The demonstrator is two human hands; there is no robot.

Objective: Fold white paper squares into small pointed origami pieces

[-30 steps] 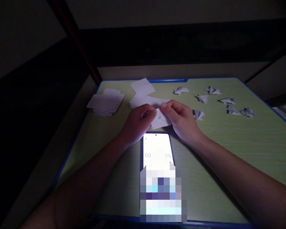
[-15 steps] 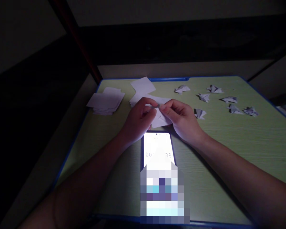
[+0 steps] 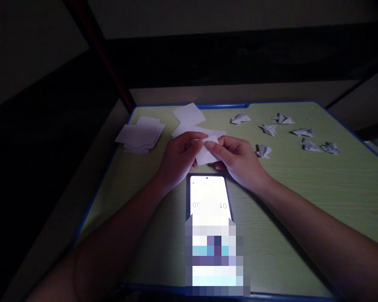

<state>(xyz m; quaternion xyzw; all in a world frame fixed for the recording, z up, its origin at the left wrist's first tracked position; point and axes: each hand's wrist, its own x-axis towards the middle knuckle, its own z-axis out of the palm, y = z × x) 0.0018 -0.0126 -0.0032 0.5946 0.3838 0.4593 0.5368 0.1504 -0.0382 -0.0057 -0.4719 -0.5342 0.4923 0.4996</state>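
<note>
Between my hands, above the middle of the table, is a small piece of white paper [image 3: 207, 155], which looks folded. My left hand [image 3: 180, 156] pinches its left side, thumb on top and fingers behind. From the other side my right hand [image 3: 239, 157] grips the same paper, with its thumb pressed on the face near the left thumb. Fingers hide the paper's upper and side edges. Right behind my hands lie loose white sheets [image 3: 189, 114], partly covered by the left hand. A folded paper figure [image 3: 263, 151] lies just right of my right hand.
A lit phone [image 3: 208, 193] showing a timer lies in front of my hands, its lower part blurred. At left is a stack of white paper [image 3: 140, 133]. Several folded paper figures [image 3: 282, 118] are spread at the back right. The green table [image 3: 290, 260] has a blue edge.
The paper in my hands has shifted and tilted up, showing a smaller, flatter face. Both thumbs now press on its front. The phone's timer moved from 39 to 40.
</note>
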